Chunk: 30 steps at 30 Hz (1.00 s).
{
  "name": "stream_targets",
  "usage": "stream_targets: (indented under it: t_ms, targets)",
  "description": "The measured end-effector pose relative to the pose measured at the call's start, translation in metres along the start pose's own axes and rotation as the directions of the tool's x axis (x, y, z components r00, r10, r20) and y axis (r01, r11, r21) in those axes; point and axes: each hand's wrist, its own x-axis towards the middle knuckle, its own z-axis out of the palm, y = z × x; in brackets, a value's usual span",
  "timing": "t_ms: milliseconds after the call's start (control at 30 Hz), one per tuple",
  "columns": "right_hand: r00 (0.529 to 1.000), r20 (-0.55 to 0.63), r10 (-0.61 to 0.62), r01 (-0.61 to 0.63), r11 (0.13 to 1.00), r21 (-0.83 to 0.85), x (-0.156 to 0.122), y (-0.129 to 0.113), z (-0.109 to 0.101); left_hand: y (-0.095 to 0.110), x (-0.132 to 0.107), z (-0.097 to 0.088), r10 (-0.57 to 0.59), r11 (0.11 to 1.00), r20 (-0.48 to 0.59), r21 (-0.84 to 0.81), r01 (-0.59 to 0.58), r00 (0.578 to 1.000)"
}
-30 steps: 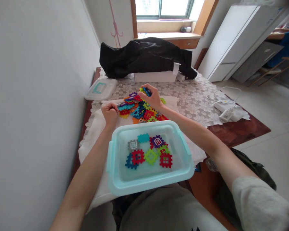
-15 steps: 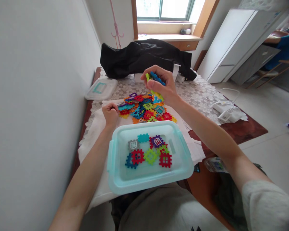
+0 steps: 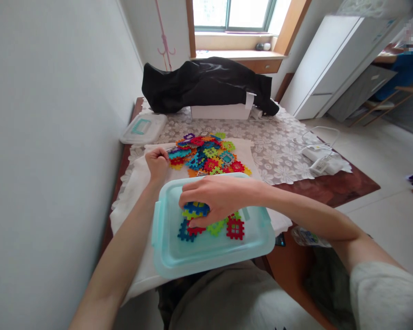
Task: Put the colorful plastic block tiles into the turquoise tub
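Observation:
My right hand reaches into the light blue plastic tub on my lap, with its fingers closed on a few blue and green waffle blocks. Several more blocks lie on the tub's floor, among them a red one and a blue one. My left hand rests as a fist on the white cloth, just left of the pile of coloured blocks. Nothing shows in the left fist.
A clear lid with a teal handle lies at the table's left edge. A black garment covers a white box at the back. White cables and adapters lie on the lace tablecloth to the right. A wall runs close on the left.
My right hand lifted a few blocks from the pile, then carried them toward me and down into the tub. The left fist stayed put.

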Motion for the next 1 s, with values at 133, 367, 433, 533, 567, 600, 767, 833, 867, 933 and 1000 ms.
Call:
stream_targets:
  t_ms: [133,367,433,533,567,600,767,833,867,933,1000]
  targets:
    - [0.999,0.042,-0.030,0.036,0.989,-0.146,-0.010,0.005,0.002,0.001,-0.001,0.000,-0.026,1.000,-0.010,0.008,0.026,1.000]
    - [0.990,-0.044,-0.136,0.135,0.990,-0.030,-0.018,0.007,-0.005,0.004,-0.002,0.000,-0.019,0.999,0.006,0.042,0.019,1.000]
    - [0.982,-0.114,-0.153,0.161,0.985,0.063,-0.023,0.010,-0.010,0.005,-0.003,0.000,-0.016,0.999,0.004,0.042,0.015,1.000]
    - [0.952,-0.283,-0.114,0.170,0.969,0.182,-0.036,0.026,-0.019,0.005,-0.003,0.000,-0.024,0.999,0.004,0.036,0.024,1.000]
    - [0.936,-0.346,-0.062,0.142,0.968,0.209,-0.042,0.036,-0.020,0.005,-0.003,0.000,-0.028,0.999,0.006,0.040,0.027,1.000]
    - [0.912,-0.410,0.011,0.091,0.970,0.227,-0.048,0.048,-0.021,0.006,-0.003,0.000,-0.030,0.998,0.012,0.048,0.030,0.999]
    - [0.629,-0.642,0.439,-0.388,0.893,0.230,-0.076,0.135,0.005,0.007,-0.003,0.001,-0.021,0.995,0.053,0.099,0.016,0.998]
    - [0.521,-0.621,0.585,-0.601,0.769,0.220,-0.083,0.165,0.025,0.008,-0.003,0.002,-0.018,0.994,0.076,0.113,0.009,0.997]
    - [0.475,-0.601,0.643,-0.671,0.707,0.225,-0.085,0.177,0.035,0.009,-0.004,0.002,-0.015,0.993,0.088,0.122,0.004,0.996]
    - [0.439,-0.556,0.706,-0.734,0.639,0.232,-0.087,0.191,0.053,0.009,-0.006,0.003,0.004,0.988,0.105,0.154,-0.020,0.994]
    - [0.450,-0.521,0.725,-0.738,0.631,0.240,-0.087,0.196,0.063,0.008,-0.008,0.003,0.036,0.977,0.121,0.207,-0.061,0.992]
